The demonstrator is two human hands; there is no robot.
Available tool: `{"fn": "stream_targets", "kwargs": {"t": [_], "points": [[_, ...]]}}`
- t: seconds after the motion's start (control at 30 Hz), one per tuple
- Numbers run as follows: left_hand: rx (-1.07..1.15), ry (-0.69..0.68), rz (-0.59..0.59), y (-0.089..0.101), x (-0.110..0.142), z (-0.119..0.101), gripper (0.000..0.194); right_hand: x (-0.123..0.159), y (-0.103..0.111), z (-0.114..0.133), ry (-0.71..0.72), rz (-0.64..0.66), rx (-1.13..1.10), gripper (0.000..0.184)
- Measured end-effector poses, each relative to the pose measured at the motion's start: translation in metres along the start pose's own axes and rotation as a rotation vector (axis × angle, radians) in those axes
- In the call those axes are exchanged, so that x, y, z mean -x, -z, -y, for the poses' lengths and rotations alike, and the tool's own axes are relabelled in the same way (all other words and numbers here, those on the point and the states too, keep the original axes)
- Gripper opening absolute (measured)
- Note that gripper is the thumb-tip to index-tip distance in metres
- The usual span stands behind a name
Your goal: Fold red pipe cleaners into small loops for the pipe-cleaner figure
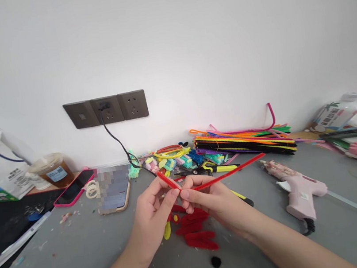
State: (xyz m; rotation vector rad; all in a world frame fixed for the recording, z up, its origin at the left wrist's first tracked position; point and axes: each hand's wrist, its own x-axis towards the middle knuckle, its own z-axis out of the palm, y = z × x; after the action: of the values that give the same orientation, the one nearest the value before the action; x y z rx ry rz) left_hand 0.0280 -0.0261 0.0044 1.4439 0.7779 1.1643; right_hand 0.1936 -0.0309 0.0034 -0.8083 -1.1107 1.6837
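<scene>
A red pipe cleaner (pixel 234 170) is pinched between both hands above the grey mat. My left hand (pixel 156 209) grips it near a bend, with a short end pointing up and left. My right hand (pixel 205 192) closes on it just beside the left fingertips, and the long end sticks out to the right. Below my hands lie several folded red pipe-cleaner pieces (pixel 197 229) and a yellow piece (pixel 167 230). A small black pompom-like ball (pixel 216 262) rests nearer to me. Pliers with yellow and black handles (pixel 224 168) lie behind my right hand.
A pink glue gun (pixel 301 194) lies at right with its glue stick protruding. Bundled colourful pipe cleaners (pixel 243 142) lie along the wall. Two phones, one pink-edged (pixel 74 188) and one lit (pixel 115 190), and a drink cup (pixel 53 171) are at left.
</scene>
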Motion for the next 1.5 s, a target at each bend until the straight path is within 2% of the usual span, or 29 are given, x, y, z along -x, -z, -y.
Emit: {"fn": "stream_targets", "kwargs": {"t": [0.2,0.4,0.53,0.7,0.87,1.13,1.3,1.5], "points": [[-0.023,-0.033,0.011,0.0,0.0,-0.002,0.02,0.0,0.003,-0.003,-0.058,0.067,-0.073,0.033],[0.05,0.008,0.097,0.0,0.001,-0.002,0.024,0.0,0.002,-0.003,-0.13,0.169,-0.193,0.033],[-0.008,0.033,0.053,0.003,0.001,0.002,0.026,0.0,0.003,-0.001,-0.108,0.129,-0.128,0.033],[-0.096,0.104,0.031,0.009,-0.001,0.008,0.03,0.0,0.012,0.008,-0.041,0.087,0.085,0.034],[-0.1,0.184,0.119,0.008,-0.002,0.002,0.036,0.0,0.023,0.02,-0.009,0.095,0.222,0.029],[0.039,0.391,0.287,0.006,0.001,-0.002,0.037,0.002,0.034,0.033,0.07,0.17,0.234,0.019],[0.128,0.458,0.352,0.004,0.001,-0.003,0.036,0.003,0.036,0.037,0.105,0.223,0.221,0.014],[0.122,0.534,0.459,0.001,0.002,-0.009,0.039,0.004,0.033,0.037,0.187,0.26,0.283,0.006]]}}
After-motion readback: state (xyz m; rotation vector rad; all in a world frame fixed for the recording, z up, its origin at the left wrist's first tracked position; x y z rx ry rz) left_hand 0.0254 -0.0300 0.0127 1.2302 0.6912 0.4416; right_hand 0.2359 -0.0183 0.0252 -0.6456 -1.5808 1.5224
